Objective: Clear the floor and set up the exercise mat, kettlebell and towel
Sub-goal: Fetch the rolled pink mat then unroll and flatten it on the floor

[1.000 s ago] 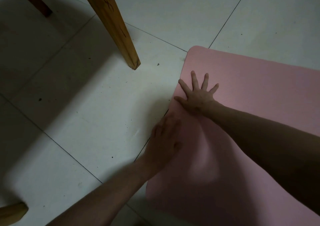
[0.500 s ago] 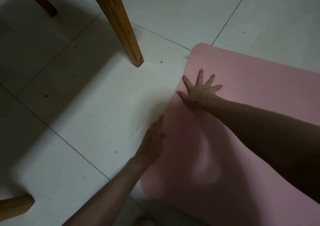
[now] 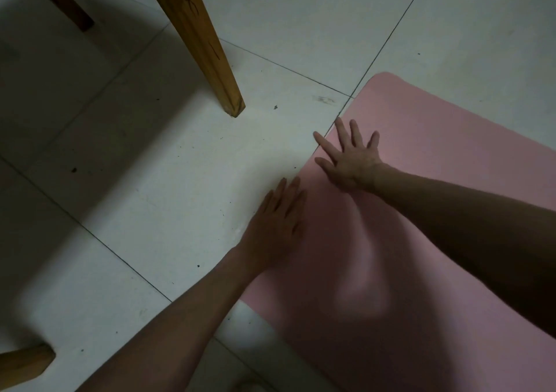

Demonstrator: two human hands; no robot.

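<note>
A pink exercise mat [image 3: 436, 157] lies unrolled on the white tiled floor, filling the right half of the view. My right hand [image 3: 350, 157] presses flat on the mat near its left edge, fingers spread. My left hand [image 3: 276, 226] lies flat on the same edge a little nearer to me, fingers straight and together, partly over the floor. Neither hand holds anything. No kettlebell or towel is in view.
A light wooden furniture leg [image 3: 210, 60] stands on the floor left of the mat's far corner. A darker leg [image 3: 69, 9] is at the top left, another leg end [image 3: 24, 364] at the bottom left. Tile joints and small dark specks mark the floor.
My left hand has moved from the mat's side, where it was turned edge-on, to lie flat on its edge. My right hand stays flat on the mat and has slid slightly toward the edge.
</note>
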